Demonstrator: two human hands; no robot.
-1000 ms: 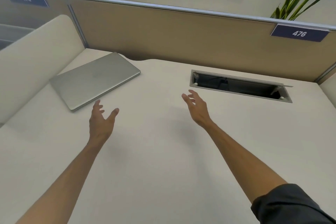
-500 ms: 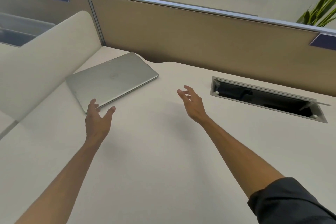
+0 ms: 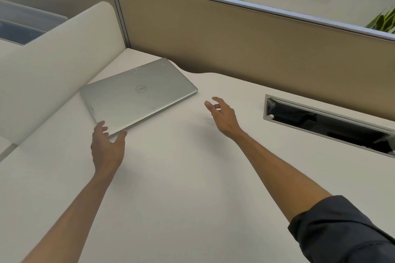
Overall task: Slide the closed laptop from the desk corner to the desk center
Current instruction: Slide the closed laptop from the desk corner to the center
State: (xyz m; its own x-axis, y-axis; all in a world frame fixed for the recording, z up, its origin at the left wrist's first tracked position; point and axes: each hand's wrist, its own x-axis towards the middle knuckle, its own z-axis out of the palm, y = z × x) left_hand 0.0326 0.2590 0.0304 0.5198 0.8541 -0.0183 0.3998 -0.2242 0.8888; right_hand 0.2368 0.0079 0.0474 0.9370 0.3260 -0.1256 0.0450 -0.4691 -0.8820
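A closed silver laptop (image 3: pixel 136 94) lies flat in the far left corner of the cream desk (image 3: pixel 192 188), turned at an angle. My left hand (image 3: pixel 106 145) is at the laptop's near corner, fingers spread; the fingertips overlap the edge, and I cannot tell whether they touch it. My right hand (image 3: pixel 223 116) hovers open over the desk, a short way right of the laptop's right corner, not touching it.
A tan partition (image 3: pixel 235 34) runs along the back of the desk and a cream side panel (image 3: pixel 49 59) closes its left. An open cable slot (image 3: pixel 327 122) is cut into the desk at the right. Plants stand behind the partition.
Both hands have reached forward toward the laptop; the left one has arrived at its near corner. The view has swung left, so the laptop sits nearer the middle of the frame.
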